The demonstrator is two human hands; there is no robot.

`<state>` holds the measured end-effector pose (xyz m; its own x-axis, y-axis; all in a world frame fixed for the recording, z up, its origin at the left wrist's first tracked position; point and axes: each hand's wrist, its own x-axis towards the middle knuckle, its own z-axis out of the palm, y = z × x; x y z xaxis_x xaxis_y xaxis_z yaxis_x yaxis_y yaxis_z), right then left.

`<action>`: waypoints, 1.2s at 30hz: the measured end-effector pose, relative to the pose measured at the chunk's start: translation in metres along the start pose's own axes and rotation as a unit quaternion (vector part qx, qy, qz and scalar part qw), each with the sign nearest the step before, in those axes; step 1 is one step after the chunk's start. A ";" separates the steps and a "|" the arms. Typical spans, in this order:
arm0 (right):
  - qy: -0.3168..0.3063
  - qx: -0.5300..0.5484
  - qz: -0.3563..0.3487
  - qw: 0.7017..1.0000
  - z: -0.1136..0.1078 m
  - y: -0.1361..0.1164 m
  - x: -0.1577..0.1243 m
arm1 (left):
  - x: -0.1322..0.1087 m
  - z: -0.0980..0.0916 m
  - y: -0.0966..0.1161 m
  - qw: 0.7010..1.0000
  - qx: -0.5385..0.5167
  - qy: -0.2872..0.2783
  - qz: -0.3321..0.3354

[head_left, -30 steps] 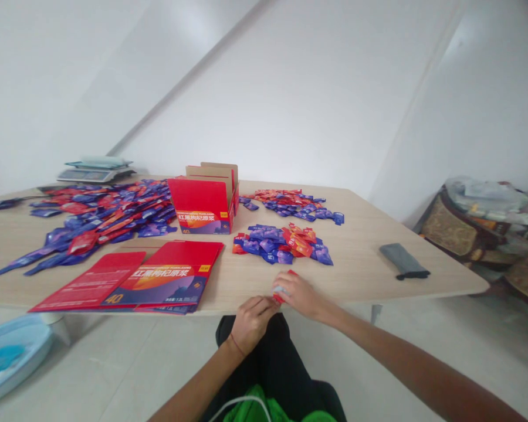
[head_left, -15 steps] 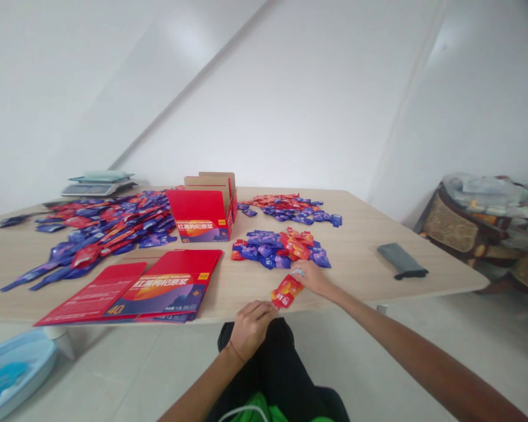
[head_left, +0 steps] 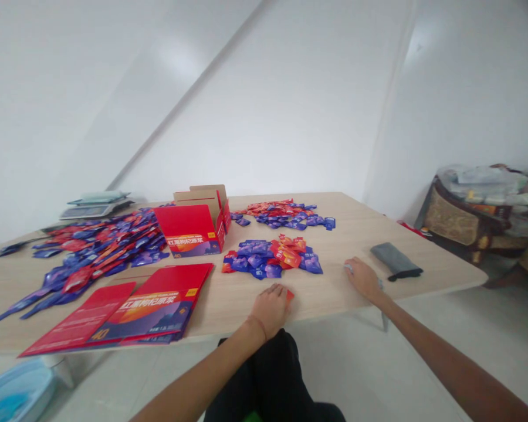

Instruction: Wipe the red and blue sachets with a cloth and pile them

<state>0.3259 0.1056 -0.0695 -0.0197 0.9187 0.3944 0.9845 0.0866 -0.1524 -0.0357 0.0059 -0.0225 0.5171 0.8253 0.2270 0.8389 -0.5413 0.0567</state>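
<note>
My left hand [head_left: 270, 309] is closed over a red sachet at the front of the table, and only an orange-red corner of the sachet [head_left: 289, 296] shows beside the fingers. Further right, my right hand [head_left: 363, 279] rests low over the tabletop with its fingers curled. A small silvery-grey bit [head_left: 349, 268] shows at those fingertips; what it is I cannot make out. Just beyond my left hand lies a small pile of purple and red sachets [head_left: 257, 258]. A folded grey cloth [head_left: 395, 259] is to the right of my right hand.
An open red carton [head_left: 189, 230] stands left of centre, with flattened cartons [head_left: 149, 305] nearer the front edge. A large heap of sachet strips [head_left: 110, 240] spreads at left by a scale [head_left: 94, 209]. More sachets [head_left: 286, 214] lie behind. A blue basin [head_left: 22, 387] sits below.
My right hand has let go of the red sachet's end and moved right, apart from the left hand. My left hand, with the sachet, has turned and lies flatter on the table. The view has shifted slightly.
</note>
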 end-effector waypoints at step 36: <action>0.014 0.003 0.014 1.000 0.014 0.001 -0.004 | -0.066 -0.075 0.044 0.894 -0.010 0.359 0.268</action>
<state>0.3247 0.1073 -0.0838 0.0128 0.9093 0.4159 0.9834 0.0638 -0.1696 -0.0452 -0.0847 0.0380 0.5953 0.1356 0.7920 0.4968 -0.8368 -0.2302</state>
